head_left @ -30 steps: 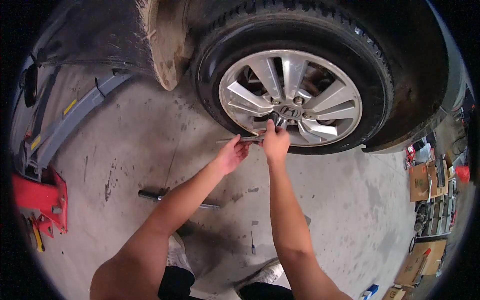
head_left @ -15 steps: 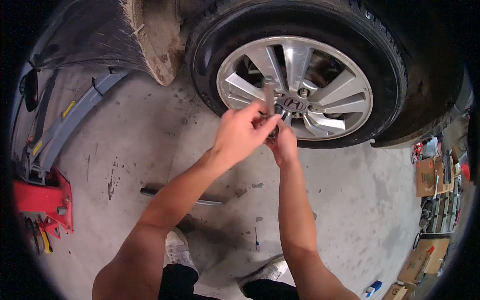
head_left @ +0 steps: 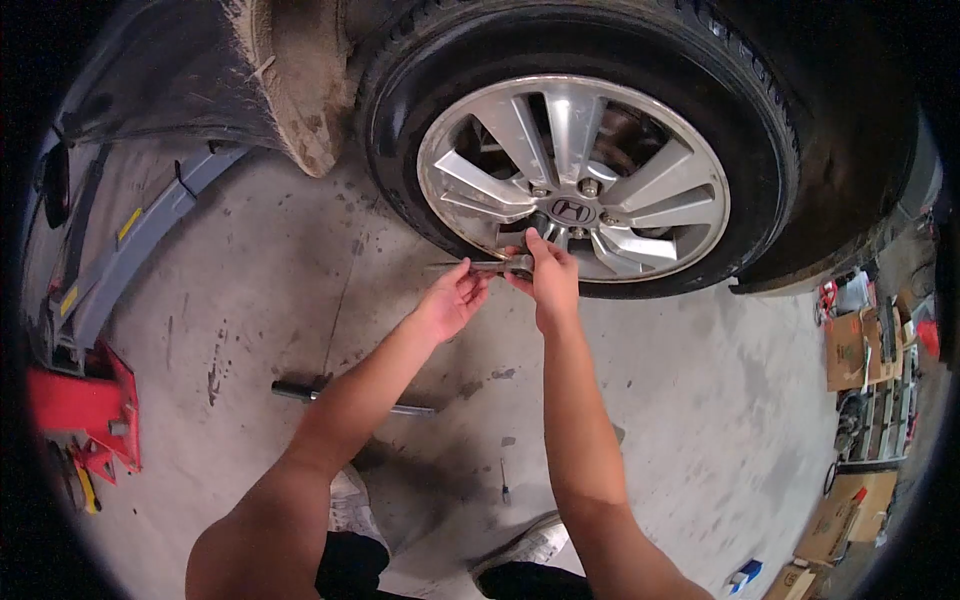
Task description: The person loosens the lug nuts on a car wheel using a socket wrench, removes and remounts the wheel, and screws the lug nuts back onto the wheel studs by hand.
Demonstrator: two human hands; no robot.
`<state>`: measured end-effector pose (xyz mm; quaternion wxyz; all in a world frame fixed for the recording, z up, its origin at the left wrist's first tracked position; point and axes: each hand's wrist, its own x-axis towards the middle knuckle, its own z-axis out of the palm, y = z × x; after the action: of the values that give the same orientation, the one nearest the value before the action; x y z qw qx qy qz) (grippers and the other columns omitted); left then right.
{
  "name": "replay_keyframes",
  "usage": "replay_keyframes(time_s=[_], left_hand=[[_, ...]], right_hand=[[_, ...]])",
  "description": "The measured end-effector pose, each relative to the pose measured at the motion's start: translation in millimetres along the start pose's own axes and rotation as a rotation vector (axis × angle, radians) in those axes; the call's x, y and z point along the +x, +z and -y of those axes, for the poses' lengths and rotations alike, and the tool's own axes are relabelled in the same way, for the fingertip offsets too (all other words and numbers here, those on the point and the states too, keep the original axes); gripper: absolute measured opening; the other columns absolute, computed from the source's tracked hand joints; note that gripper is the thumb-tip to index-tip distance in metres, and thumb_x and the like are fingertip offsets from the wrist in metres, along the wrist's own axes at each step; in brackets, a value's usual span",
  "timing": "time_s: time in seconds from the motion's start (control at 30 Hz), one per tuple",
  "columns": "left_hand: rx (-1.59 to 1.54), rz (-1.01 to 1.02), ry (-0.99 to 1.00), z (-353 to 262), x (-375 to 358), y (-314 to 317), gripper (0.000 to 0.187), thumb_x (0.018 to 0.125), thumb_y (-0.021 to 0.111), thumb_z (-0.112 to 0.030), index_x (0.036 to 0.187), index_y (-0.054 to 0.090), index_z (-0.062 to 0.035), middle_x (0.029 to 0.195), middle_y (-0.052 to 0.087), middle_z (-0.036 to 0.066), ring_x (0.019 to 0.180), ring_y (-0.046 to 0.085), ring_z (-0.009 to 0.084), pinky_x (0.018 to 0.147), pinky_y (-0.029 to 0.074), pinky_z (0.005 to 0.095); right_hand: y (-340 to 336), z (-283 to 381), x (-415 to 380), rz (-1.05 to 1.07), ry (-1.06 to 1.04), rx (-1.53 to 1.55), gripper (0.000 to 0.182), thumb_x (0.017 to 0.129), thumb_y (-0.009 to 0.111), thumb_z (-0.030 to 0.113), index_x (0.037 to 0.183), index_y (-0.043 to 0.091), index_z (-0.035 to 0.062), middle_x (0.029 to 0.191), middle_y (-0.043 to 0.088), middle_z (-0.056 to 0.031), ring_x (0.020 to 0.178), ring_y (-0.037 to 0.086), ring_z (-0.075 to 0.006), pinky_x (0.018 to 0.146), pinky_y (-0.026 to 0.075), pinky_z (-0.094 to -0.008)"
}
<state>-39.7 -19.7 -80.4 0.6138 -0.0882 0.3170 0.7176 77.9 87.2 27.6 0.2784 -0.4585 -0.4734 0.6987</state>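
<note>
A metal ratchet (head_left: 490,266) lies roughly level in front of the lower left of a silver wheel (head_left: 572,110) with an H badge. My right hand (head_left: 552,275) is closed around the ratchet's head end, close to the lower spokes. Near the handle is my left hand (head_left: 455,302), its fingers partly curled and apart, the fingertips just at the handle. Lug nuts show around the badge. The ratchet's far side and whatever is under my right fingers are hidden.
A long bar with a black grip (head_left: 292,390) and a small screwdriver (head_left: 505,482) lie on the concrete floor (head_left: 700,400). At left are a red jack (head_left: 85,400) and a grey lift arm (head_left: 140,245). Cardboard boxes (head_left: 846,350) stand at right.
The ratchet's handle has swung from upright to level, pointing left. My left hand has moved left and down and its fingers have loosened. My view has shifted slightly.
</note>
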Motion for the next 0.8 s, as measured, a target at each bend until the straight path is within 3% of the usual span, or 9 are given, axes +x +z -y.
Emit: replay_keyframes(time_s=[0.07, 0.2, 0.27, 0.33, 0.37, 0.53, 0.67, 0.73, 0.8], left_hand=[[-0.051, -0.031, 0.093, -5, -11, 20, 0.022, 0.104, 0.061, -0.032, 0.105, 0.060, -0.0094, 0.095, 0.069, 0.005, 0.082, 0.064, 0.0123, 0.077, 0.055, 0.0273], [0.589, -0.134, 0.896, -38, -45, 76, 0.017, 0.103, 0.063, -0.025, 0.101, 0.060, -0.0076, 0.083, 0.069, 0.004, 0.069, 0.064, 0.0123, 0.062, 0.050, 0.0263], [0.666, -0.039, 0.975, -38, -71, 116, 0.020, 0.098, 0.070, -0.025, 0.096, 0.062, -0.0061, 0.079, 0.071, 0.004, 0.065, 0.065, 0.0107, 0.058, 0.049, 0.0259], [1.374, 0.058, 1.154, -35, -88, 138, 0.023, 0.093, 0.076, -0.022, 0.092, 0.063, -0.0036, 0.073, 0.071, 0.003, 0.060, 0.063, 0.0080, 0.054, 0.049, 0.0258], [1.328, 0.056, 1.240, -29, -82, 140, 0.023, 0.091, 0.077, -0.020, 0.090, 0.064, -0.0019, 0.065, 0.069, 0.002, 0.055, 0.062, 0.0075, 0.050, 0.048, 0.0263], [0.935, -0.106, 1.068, -31, -50, 98, 0.016, 0.098, 0.069, -0.016, 0.096, 0.061, -0.0032, 0.077, 0.070, 0.003, 0.061, 0.063, 0.0108, 0.056, 0.050, 0.0256], [0.457, -0.172, 0.694, -35, -24, 45, 0.025, 0.101, 0.065, -0.029, 0.102, 0.061, -0.0048, 0.089, 0.070, 0.007, 0.074, 0.064, 0.0128, 0.071, 0.054, 0.0285], [0.134, -0.104, 0.155, -29, -12, 21, 0.028, 0.099, 0.067, -0.032, 0.106, 0.060, -0.0055, 0.095, 0.071, 0.008, 0.079, 0.064, 0.0142, 0.076, 0.055, 0.0294], [0.132, -0.085, 0.104, -22, -12, 14, 0.030, 0.098, 0.068, -0.034, 0.108, 0.060, -0.0066, 0.099, 0.071, 0.008, 0.081, 0.064, 0.0156, 0.075, 0.054, 0.0290]], right_hand=[[-3, 0, -1, 0.010, -0.002, -0.003, 0.037, 0.099, 0.067, 0.038, 0.099, 0.068, 0.0012, 0.076, 0.050, 0.0030, 0.071, 0.054, -0.0097, 0.071, 0.062, -0.0327], [-13, -10, 3, -0.021, -0.051, 0.059, 0.037, 0.101, 0.065, 0.035, 0.099, 0.066, -0.0022, 0.078, 0.053, 0.0002, 0.071, 0.056, -0.0111, 0.069, 0.063, -0.0318], [-14, -10, -3, -0.043, -0.032, 0.118, 0.036, 0.101, 0.064, 0.035, 0.100, 0.066, -0.0011, 0.081, 0.057, -0.0009, 0.073, 0.059, -0.0121, 0.068, 0.063, -0.0315], [-11, -7, -4, 0.020, -0.015, 0.163, 0.035, 0.101, 0.064, 0.034, 0.100, 0.066, -0.0003, 0.087, 0.064, -0.0031, 0.077, 0.063, -0.0137, 0.067, 0.062, -0.0312], [-11, -6, -5, 0.020, -0.006, 0.146, 0.033, 0.101, 0.065, 0.034, 0.101, 0.067, 0.0003, 0.092, 0.067, -0.0047, 0.080, 0.066, -0.0149, 0.067, 0.062, -0.0325], [-12, -2, -1, -0.048, 0.024, 0.043, 0.032, 0.099, 0.067, 0.034, 0.096, 0.067, 0.0018, 0.084, 0.062, -0.0010, 0.072, 0.060, -0.0120, 0.066, 0.061, -0.0338], [-9, -1, -2, -0.042, -0.043, -0.035, 0.033, 0.099, 0.068, 0.033, 0.084, 0.064, 0.0036, 0.075, 0.054, 0.0021, 0.067, 0.053, -0.0087, 0.064, 0.060, -0.0324], [-6, -4, -1, -0.061, -0.028, -0.013, 0.033, 0.099, 0.068, 0.034, 0.086, 0.064, 0.0030, 0.077, 0.056, 0.0015, 0.068, 0.055, -0.0097, 0.064, 0.059, -0.0324], [-1, -1, -6, -0.079, -0.030, 0.004, 0.030, 0.099, 0.067, 0.033, 0.089, 0.065, 0.0045, 0.075, 0.053, 0.0027, 0.069, 0.054, -0.0098, 0.066, 0.060, -0.0334]])
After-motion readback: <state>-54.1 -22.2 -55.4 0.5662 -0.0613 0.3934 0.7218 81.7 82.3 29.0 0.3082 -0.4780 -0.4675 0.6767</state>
